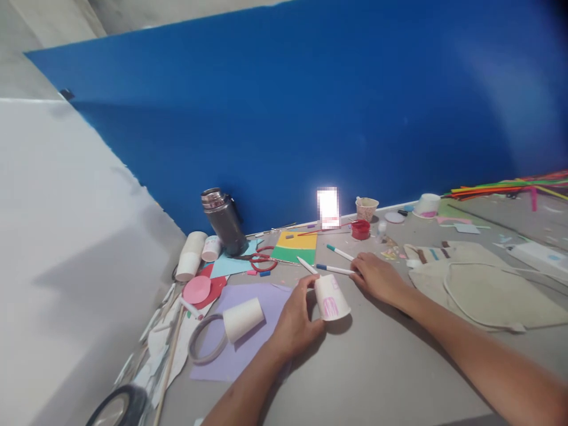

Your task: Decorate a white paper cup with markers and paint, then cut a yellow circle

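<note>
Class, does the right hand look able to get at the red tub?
Probably yes: the red tub stands just beyond the right hand, and nothing tall appears between them. It may first have to leave the blue-capped marker.

Light's decent and pretty even, with a soft shadow under the cup [332, 300] by the fingers [305, 284] of the left hand [296, 319] and a big hazy one on the white wall [66, 213] way off to their left. Past those fingers there's a blown-out, pixelated white rectangle [328, 207], plus pale glare farther right on the blue panel [275, 130], while the right forearm [479, 361] is kinda mushy near the edge.
</note>
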{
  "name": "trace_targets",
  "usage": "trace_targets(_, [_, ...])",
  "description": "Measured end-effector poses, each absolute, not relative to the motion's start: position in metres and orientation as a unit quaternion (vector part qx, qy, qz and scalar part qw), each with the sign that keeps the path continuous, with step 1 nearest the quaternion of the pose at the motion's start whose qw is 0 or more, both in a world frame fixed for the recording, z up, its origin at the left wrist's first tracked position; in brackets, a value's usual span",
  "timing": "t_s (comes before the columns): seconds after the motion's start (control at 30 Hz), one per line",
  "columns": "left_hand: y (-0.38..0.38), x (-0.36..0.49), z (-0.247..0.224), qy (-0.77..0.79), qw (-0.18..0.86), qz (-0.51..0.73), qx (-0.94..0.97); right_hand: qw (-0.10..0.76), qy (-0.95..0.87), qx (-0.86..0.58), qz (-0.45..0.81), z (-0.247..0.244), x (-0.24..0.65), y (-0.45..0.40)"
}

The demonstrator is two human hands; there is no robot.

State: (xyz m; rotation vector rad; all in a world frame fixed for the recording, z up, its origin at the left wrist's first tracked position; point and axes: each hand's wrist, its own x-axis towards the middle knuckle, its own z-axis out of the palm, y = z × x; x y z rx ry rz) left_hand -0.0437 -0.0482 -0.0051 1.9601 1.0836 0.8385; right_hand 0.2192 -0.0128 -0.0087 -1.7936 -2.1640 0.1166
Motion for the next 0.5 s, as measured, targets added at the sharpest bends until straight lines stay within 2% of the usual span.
trace_targets(0.3, [-0.032,-0.055,-0.033,0.371,0.077,0.357,0.853,0.332,-0.688,-0.632,0.129,-0.004,0.233,-0.008])
trace_targets(0.5, [-0.028,-0.057,-0.034,0.357,0.039,0.366,0.858,0.467,-0.604,-0.597,0.247,0.001,0.241,-0.005])
